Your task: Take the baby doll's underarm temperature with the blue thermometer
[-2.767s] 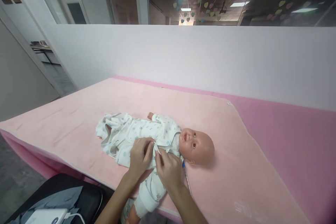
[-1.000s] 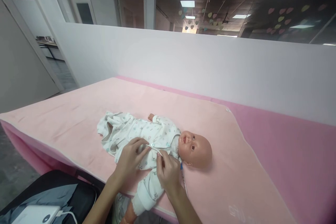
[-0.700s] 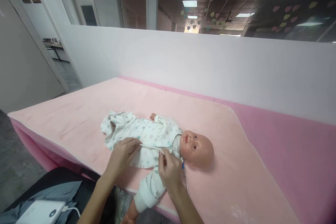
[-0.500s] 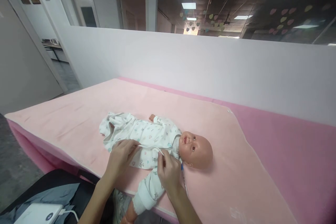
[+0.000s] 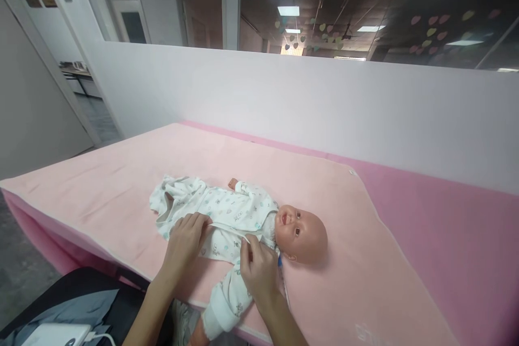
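Note:
A baby doll (image 5: 306, 233) lies on its back, its head to the right. It wears a white printed bodysuit (image 5: 233, 205) whose front flap edge runs between my hands. My left hand (image 5: 188, 238) is closed on that edge near the doll's waist. At the chest, my right hand (image 5: 258, 262) pinches the edge near the neck. One sleeve (image 5: 227, 303) hangs toward me over the table's front edge, with the doll's hand showing below its cuff. The bodysuit's lower part is bunched at the left.
A pale pink mat (image 5: 357, 281) covers the table, over a darker pink cloth (image 5: 446, 216). Behind stands a white half wall (image 5: 284, 102) with glass above. A white power bank (image 5: 59, 334) with a cable rests at the lower left. A blue-tipped cord lies beside the doll's neck.
The flap edge that was lifted between my hands now lies lower and flatter against the doll's front. The whole view has shifted slightly.

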The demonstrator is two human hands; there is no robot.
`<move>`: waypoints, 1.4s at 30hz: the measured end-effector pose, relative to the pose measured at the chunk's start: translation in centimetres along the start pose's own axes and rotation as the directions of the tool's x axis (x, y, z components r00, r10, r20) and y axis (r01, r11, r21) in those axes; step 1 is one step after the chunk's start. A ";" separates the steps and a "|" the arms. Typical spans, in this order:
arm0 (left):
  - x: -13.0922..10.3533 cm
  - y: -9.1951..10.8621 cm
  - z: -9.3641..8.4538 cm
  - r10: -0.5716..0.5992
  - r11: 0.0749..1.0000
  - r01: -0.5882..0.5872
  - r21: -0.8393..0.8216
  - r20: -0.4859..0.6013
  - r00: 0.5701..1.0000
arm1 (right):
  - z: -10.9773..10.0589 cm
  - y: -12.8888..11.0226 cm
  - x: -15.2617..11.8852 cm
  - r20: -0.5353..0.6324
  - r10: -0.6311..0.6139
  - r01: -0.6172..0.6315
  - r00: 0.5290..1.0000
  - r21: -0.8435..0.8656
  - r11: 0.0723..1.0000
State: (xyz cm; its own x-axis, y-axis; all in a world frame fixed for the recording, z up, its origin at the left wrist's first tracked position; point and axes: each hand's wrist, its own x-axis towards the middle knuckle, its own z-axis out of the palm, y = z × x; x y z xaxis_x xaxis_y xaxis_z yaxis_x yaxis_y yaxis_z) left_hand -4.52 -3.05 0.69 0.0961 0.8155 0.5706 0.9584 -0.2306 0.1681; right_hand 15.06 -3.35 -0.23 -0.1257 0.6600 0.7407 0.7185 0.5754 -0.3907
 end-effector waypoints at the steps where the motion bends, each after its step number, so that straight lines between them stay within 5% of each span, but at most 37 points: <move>1: 0.0 0.0 0.1 0.005 1.000 -0.005 0.010 0.001 1.000 | 0.0 0.0 0.0 -0.006 -0.006 0.006 1.000 -0.007 1.000; 15: 1.5 1.3 -2.4 0.042 0.995 -0.048 -0.087 -0.061 0.997 | 0.0 0.0 -0.1 -0.001 0.006 -0.006 1.000 -0.038 0.999; 25: 1.5 0.1 0.8 -0.012 0.976 0.016 -0.215 0.021 1.000 | 0.3 0.3 0.0 -0.025 -0.031 0.029 0.999 -0.087 0.996; 31: 2.2 0.1 0.6 0.069 0.984 -0.049 -0.173 0.111 0.991 | 0.2 0.2 0.1 -0.026 -0.045 0.043 0.999 -0.093 0.995; 42: 0.8 1.5 1.8 -0.037 0.986 0.024 -0.166 -0.076 0.996 | 0.1 0.2 0.3 0.001 -0.022 0.022 1.000 -0.098 0.995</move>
State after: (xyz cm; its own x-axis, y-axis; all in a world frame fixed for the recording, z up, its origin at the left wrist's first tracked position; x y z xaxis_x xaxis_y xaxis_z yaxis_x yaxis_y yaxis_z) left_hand -2.55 -1.78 -0.03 0.0401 0.7807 0.6236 0.9025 -0.2961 0.3127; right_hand 15.11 -3.02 -0.15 -0.1421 0.6473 0.7489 0.7794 0.5395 -0.3184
